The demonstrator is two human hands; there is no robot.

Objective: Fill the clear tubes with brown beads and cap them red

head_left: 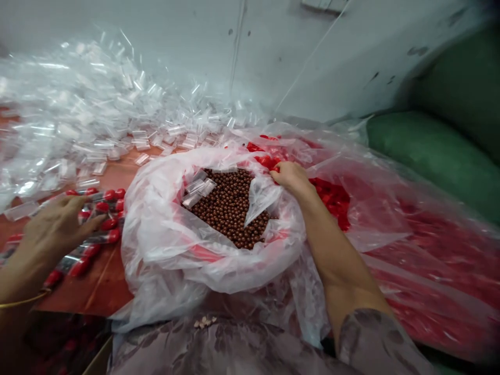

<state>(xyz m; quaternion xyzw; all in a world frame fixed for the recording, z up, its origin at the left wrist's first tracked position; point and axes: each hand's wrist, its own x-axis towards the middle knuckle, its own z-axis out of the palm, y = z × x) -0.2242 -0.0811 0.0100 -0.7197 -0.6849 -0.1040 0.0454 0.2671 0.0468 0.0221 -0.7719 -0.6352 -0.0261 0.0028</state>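
My left hand [58, 226] is at the left, slightly blurred, over a group of clear tubes with red caps [111, 223]. Its fingers are stretched out and the thumb stands apart. Across the bag, my right hand [292, 178] has its fingertips drawn together at a heap of red caps [269, 160]; what is between them is hidden. Between both hands sits a clear plastic bag [156, 250] with its rim rolled open, full of small brown balls [224, 205]. Several clear empty tubes [199, 187] lie on the balls, beside a clear pointed plastic piece [260, 198].
A large pile of clear tubes [89, 104] covers the back left of the orange-red table [105, 278], against a pale wall [273, 57]. On the right spreads a big clear bag of red caps [437, 271]. Green sacks [433, 151] stand behind it.
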